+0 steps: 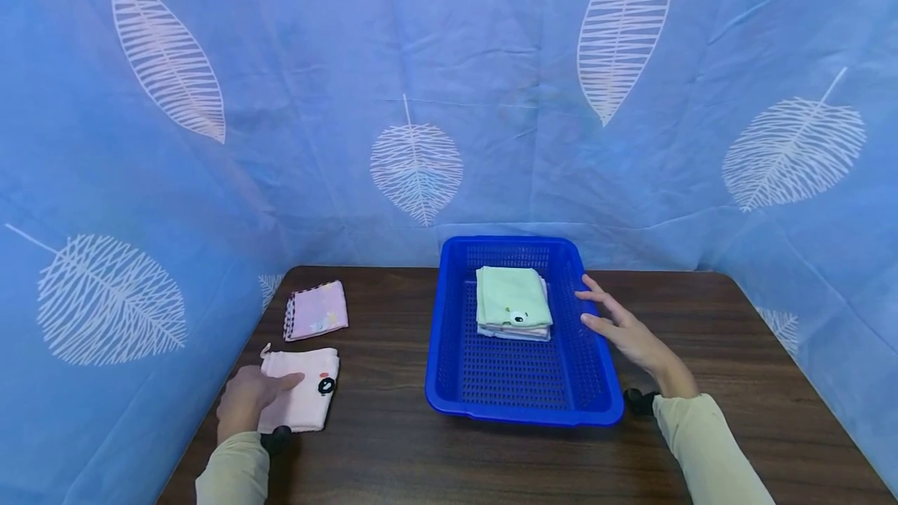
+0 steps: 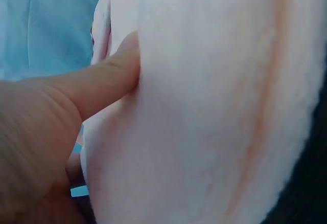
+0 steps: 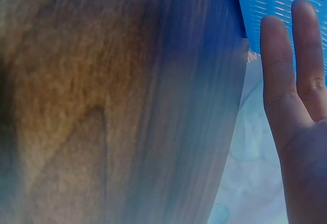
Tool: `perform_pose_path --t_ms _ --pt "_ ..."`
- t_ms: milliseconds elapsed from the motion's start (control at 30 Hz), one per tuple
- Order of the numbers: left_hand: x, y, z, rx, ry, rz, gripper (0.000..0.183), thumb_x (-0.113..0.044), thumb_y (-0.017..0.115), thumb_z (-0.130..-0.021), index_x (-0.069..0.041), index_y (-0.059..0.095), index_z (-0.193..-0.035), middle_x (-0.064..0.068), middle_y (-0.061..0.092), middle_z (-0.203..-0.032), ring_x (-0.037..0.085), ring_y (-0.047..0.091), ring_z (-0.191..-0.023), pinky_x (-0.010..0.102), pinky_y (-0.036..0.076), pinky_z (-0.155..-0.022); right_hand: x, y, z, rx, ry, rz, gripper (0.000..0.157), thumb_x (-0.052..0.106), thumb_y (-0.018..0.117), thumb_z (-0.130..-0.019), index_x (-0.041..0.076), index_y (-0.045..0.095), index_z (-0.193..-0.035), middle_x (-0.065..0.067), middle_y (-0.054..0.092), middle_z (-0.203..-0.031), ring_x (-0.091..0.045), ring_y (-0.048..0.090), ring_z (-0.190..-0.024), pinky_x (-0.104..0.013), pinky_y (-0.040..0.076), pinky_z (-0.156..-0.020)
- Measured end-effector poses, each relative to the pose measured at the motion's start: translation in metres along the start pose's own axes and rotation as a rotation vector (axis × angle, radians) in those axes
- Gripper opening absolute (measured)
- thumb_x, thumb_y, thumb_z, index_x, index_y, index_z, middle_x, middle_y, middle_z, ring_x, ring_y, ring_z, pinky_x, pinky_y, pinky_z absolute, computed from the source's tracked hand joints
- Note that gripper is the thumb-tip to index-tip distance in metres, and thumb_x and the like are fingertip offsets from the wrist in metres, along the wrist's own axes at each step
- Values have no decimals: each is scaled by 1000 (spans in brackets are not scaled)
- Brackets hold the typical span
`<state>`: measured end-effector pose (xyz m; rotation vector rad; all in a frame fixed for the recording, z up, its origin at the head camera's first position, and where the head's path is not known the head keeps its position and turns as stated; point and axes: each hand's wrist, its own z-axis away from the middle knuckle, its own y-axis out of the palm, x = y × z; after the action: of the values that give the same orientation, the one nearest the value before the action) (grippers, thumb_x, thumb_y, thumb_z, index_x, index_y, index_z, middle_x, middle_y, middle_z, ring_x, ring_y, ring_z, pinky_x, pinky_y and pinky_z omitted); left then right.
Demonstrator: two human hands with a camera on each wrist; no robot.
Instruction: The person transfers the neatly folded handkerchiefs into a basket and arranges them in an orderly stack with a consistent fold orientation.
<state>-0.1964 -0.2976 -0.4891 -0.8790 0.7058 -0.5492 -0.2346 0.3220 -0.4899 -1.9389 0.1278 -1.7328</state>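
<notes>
My left hand (image 1: 245, 396) grips the left side of a folded pale pink towel (image 1: 298, 404), which has a hanging loop and a small black animal face. In the left wrist view the thumb lies over this towel (image 2: 204, 106), and the other fingers are mostly hidden behind its edge. My right hand (image 1: 638, 341) has its fingers extended at the right rim of a blue plastic basket (image 1: 522, 414). Two straight fingers (image 3: 280, 60) overlap the basket wall in the right wrist view. Inside the basket sits a stack of folded towels, a light green towel (image 1: 512, 294) on top.
Beyond the pale pink towel lies a folded lilac towel (image 1: 319, 312) with a checked edge, near the left edge of the dark wooden table (image 1: 379, 380). A blue curtain (image 1: 491, 170) with white leaf prints hangs behind the table and along its sides.
</notes>
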Motion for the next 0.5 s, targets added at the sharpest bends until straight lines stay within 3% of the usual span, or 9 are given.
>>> perform_pose_path --t_ms 267,500 --pt "0 2 0 -7 36 25 97 -55 76 -85 18 42 -139 42 47 -136 55 51 -118 65 46 -103 -2 0 -1 -4 -10 1 51 26 49 -108 12 35 -156 -4 -2 -175 -49 -5 -157 -86 11 -109" --pt "0 -1 1 38 69 59 89 -45 72 -91 19 38 -141 43 40 -144 57 45 -127 67 41 -110 0 1 0 -1 -13 -8 52 26 49 -108 11 35 -156 -4 -3 -175 -50 -6 -157 -86 10 -108"
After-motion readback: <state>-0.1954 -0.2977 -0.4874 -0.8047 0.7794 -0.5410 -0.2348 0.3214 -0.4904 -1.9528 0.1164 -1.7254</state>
